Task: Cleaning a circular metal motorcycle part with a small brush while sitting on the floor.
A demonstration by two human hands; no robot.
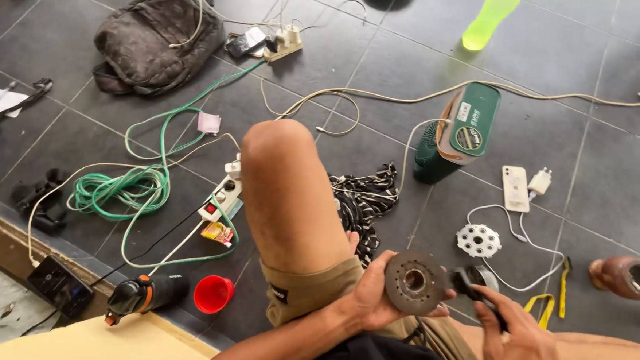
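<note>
Dark grey floor tiles [414, 53] with pale grout lines carry a spread of clutter around a seated person, whose bare knee [282, 145] rises in the middle of the view.

The left hand [372, 299] holds a disc [414, 282] low in the frame, just above the lap. Its fingers curl behind the disc and the thumb presses the near edge, so the face tilts up toward the camera. The disc is round, dull brown-grey metal, rough and perhaps rusted, with a raised hub and a centre hole ringed by small holes. It looks heavy for its size, stiff and not fragile; the rim gives the surest grip, since the face is gritty rather than slick. The right hand [519, 344] pinches a small black tool [471, 286] between thumb and fingers, its tip touching the disc's right edge. What kind of tool it is cannot be told from here.

On the tiles near the hands lie a white perforated plate [478, 241], a white phone [515, 188] with a charger [539, 181], and a brown cylinder [625, 276]. A green box [461, 129] stands beyond them. To the left, a coiled green cable [126, 188] loops past a power strip [220, 197], with a red cup [213, 294] and a black drill [142, 296] nearer the step. A soft brown bag [159, 36] slumps at the top left, and a lime bottle [489, 17] lies at the top.
</note>
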